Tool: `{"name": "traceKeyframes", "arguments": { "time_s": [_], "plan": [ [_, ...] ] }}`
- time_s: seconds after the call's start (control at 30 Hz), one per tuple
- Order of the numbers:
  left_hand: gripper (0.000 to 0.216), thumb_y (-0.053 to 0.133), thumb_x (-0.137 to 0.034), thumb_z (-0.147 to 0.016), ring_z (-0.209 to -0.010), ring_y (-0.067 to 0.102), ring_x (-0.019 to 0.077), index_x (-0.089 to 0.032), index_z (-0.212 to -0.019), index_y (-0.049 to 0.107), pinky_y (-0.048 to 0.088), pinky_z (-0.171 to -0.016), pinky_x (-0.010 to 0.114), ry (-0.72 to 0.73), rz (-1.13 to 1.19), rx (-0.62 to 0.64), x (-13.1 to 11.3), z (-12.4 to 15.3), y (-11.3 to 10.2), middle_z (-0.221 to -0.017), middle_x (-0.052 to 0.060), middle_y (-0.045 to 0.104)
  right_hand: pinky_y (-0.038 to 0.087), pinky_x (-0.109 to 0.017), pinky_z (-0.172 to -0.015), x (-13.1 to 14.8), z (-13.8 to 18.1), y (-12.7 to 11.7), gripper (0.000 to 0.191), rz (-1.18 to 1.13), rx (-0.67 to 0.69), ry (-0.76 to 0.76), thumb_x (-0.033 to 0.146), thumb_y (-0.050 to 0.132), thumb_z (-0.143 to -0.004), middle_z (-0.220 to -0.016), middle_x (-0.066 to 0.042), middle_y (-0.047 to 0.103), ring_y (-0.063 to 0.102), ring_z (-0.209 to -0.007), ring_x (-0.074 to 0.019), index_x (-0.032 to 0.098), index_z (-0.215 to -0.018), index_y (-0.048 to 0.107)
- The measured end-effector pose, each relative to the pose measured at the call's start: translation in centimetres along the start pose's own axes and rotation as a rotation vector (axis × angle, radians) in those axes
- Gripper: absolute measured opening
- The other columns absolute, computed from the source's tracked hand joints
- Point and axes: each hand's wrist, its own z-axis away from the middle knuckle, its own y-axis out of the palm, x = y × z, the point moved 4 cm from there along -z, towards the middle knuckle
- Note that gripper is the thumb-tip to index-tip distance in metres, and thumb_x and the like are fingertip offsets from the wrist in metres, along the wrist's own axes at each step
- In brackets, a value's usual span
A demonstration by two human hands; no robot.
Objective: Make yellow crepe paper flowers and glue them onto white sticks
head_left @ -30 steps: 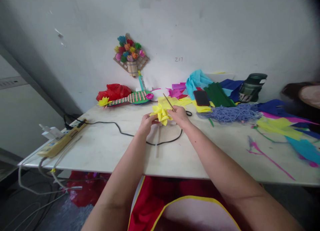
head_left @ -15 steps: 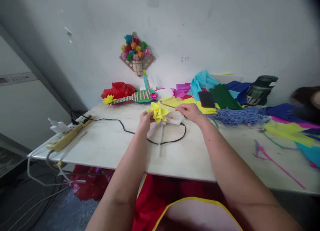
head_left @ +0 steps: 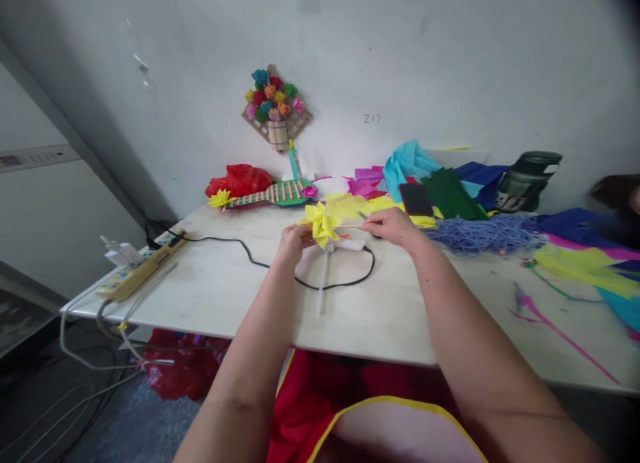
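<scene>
A yellow paper flower (head_left: 321,223) with pointed petals is pinched in my left hand (head_left: 295,243) above the table. My right hand (head_left: 391,225) grips a thin wooden stick (head_left: 351,227); its far end reaches the flower's right side, though I cannot tell whether it touches. Just below the flower lies a white glue gun (head_left: 351,245) with a black cord, and a translucent glue stick (head_left: 323,286) points from it toward me. Behind my right fingers, a pair of scissors (head_left: 361,215) shows only its tips.
On the left is a power strip (head_left: 143,266) with plugs and cables. A green paper guitar (head_left: 287,193) lies at the back. To the right are a phone (head_left: 416,199), blue shredded paper (head_left: 487,234), coloured sheets and a dark bottle (head_left: 527,181). Part of another person appears at the far right.
The stick has swung down from above the flower to its right side. My right hand has shifted slightly right, uncovering the scissor tips. The flower has turned a little in my left hand.
</scene>
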Motion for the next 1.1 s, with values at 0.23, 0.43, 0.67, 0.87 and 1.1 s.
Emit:
{"name": "traceKeyframes", "arguments": {
  "time_s": [0.23,0.43,0.67,0.87,1.1],
  "plan": [
    [0.023,0.063,-0.024,-0.055,-0.061,0.062,0.0203,-0.009,-0.072,0.058,0.05,-0.061,0.035,0.008,-0.012,0.016,-0.09,0.07,-0.04,-0.062,0.007,0.064,0.035,-0.025,-0.056,-0.11,0.04,-0.17,0.02,0.077,0.0,0.028,0.039,0.06,-0.068,-0.072,-0.001,0.068,0.056,-0.067,-0.0151,0.023,-0.071,0.071],
    [0.023,0.063,-0.024,-0.055,-0.063,0.062,0.0206,-0.009,-0.073,0.059,0.05,-0.061,0.035,0.012,-0.006,0.043,0.2,-0.21,-0.23,-0.065,0.007,0.065,0.036,-0.025,-0.057,-0.04,0.02,-0.12,0.02,0.099,-0.008,0.011,0.04,0.06,-0.068,-0.074,-0.002,0.068,0.057,-0.069,-0.0158,0.023,-0.071,0.071],
    [0.026,0.062,-0.024,-0.056,-0.063,0.063,0.02,-0.009,-0.077,0.059,0.05,-0.062,0.035,0.011,-0.012,0.054,0.42,-0.5,-0.39,-0.068,0.007,0.066,0.035,-0.025,-0.057,0.62,0.0,0.0,0.019,0.149,-0.009,0.008,0.039,0.061,-0.068,-0.075,-0.002,0.069,0.057,-0.069,-0.0159,0.023,-0.071,0.071],
    [0.026,0.062,-0.024,-0.056,-0.065,0.063,0.021,-0.008,-0.078,0.06,0.05,-0.062,0.036,0.015,-0.006,0.058,0.4,-0.42,-0.35,-0.069,0.008,0.066,0.034,-0.025,-0.057,0.84,-0.01,0.07,0.018,0.17,-0.003,0.004,0.037,0.06,-0.069,-0.076,-0.002,0.069,0.058,-0.071,-0.0165,0.022,-0.071,0.071],
    [0.025,0.062,-0.023,-0.056,-0.062,0.062,0.0192,-0.008,-0.076,0.06,0.05,-0.06,0.034,0.025,-0.012,0.047,0.44,-0.42,-0.44,-0.068,0.008,0.066,0.035,-0.025,-0.058,0.64,0.06,-0.21,0.019,0.177,-0.025,-0.027,0.038,0.06,-0.069,-0.077,-0.002,0.069,0.059,-0.072,-0.0167,0.023,-0.072,0.071]
  ]
}}
